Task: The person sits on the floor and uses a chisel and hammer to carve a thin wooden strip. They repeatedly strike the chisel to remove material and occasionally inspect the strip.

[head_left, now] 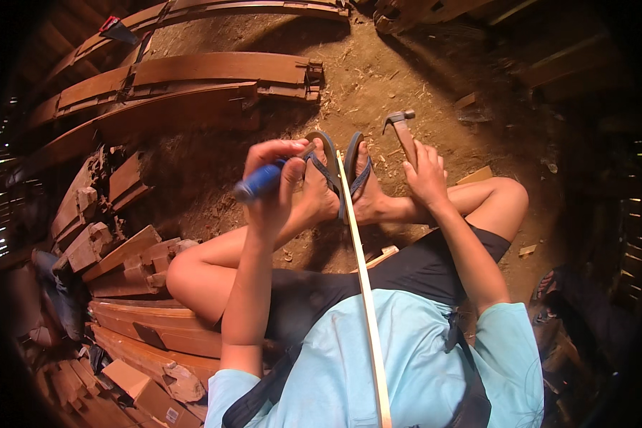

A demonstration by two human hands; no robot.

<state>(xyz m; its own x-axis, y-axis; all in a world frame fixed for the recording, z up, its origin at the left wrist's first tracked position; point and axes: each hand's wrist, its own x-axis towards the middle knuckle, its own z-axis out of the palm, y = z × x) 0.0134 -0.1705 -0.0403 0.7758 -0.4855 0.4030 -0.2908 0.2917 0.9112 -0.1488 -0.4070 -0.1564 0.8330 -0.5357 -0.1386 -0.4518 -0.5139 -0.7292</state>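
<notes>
My left hand [271, 208] is closed on a blue-handled chisel [258, 183], raised above my left shin, with its metal end pointing toward my left foot. In my right hand [428, 180] is a claw hammer [404, 137], gripped by its wooden handle, its head pointing away from me. A long, thin strip of pale wood [367, 299] runs from between my sandalled feet [339, 171] up over my lap and chest. Neither hand touches this strip.
Long brown planks [192, 69] lie at the far left, near a red-handled saw [116, 30]. Broken offcuts [85, 203] and stacked boards [157, 324] are at my left, beside a cardboard box [146, 389]. Wood chips litter the dirt floor [378, 64].
</notes>
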